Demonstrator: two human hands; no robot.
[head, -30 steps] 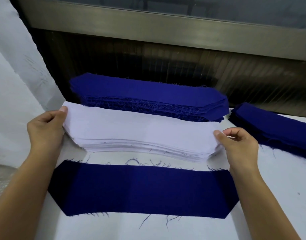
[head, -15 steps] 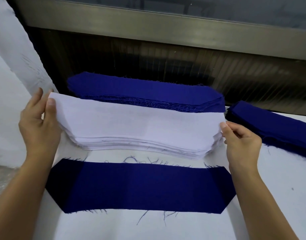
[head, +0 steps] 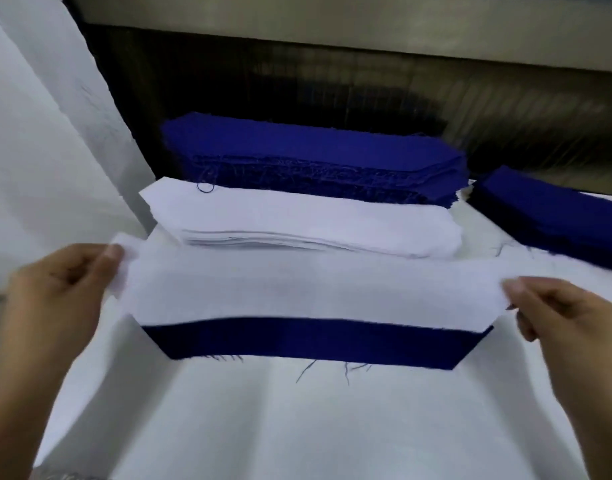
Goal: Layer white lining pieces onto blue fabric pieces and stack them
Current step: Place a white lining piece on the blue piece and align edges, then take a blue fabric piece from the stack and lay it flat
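Note:
A single white lining piece (head: pixel 308 292) is stretched between my hands above the table. My left hand (head: pixel 60 289) pinches its left end and my right hand (head: pixel 561 310) pinches its right end. Under it lies one blue fabric piece (head: pixel 315 342), of which only the near strip shows. Behind them sits the stack of white lining pieces (head: pixel 297 221), and behind that a thick stack of blue fabric pieces (head: pixel 311 154).
A second, lower blue stack (head: pixel 554 209) lies at the right. The table (head: pixel 297 427) has a white cover. A white draped cloth (head: pixel 37 133) hangs at the left, and a dark machine front with a metal rail (head: pixel 366 36) runs along the back.
Both hands lifted the top lining piece off the white stack and brought it toward me, over the single blue piece. The white stack has settled flat again.

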